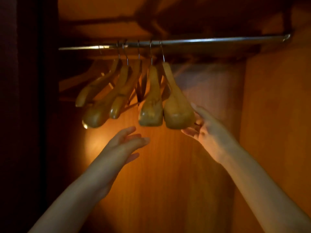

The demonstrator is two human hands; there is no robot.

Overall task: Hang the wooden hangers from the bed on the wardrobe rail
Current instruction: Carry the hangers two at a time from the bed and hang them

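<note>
Surroundings: I stood facing into a wardrobe with warm orange wood-grain panels at the back and right; a dark edge closed off the left side; nothing stood between my hands and the hangers.
Rail: a slim, shiny metal rail crossed the top, tilted in my view; its right stretch was bare.
Hangers: the wooden hangers hung bunched on the left half of the rail by thin wire hooks; they were smooth, glossy and honey-coloured, with broad rounded shoulder ends pointing toward me; about six, though the ones at the back were too dim to count.
Rightmost hanger: the rightmost hanger sat close against its neighbour.
Left hand: my left hand was open, fingers loosely spread, just below the hangers and touching none.
Right hand: my right hand was open and cupped against the rightmost hanger's end; motion blur kept me from telling whether it gripped.
</note>
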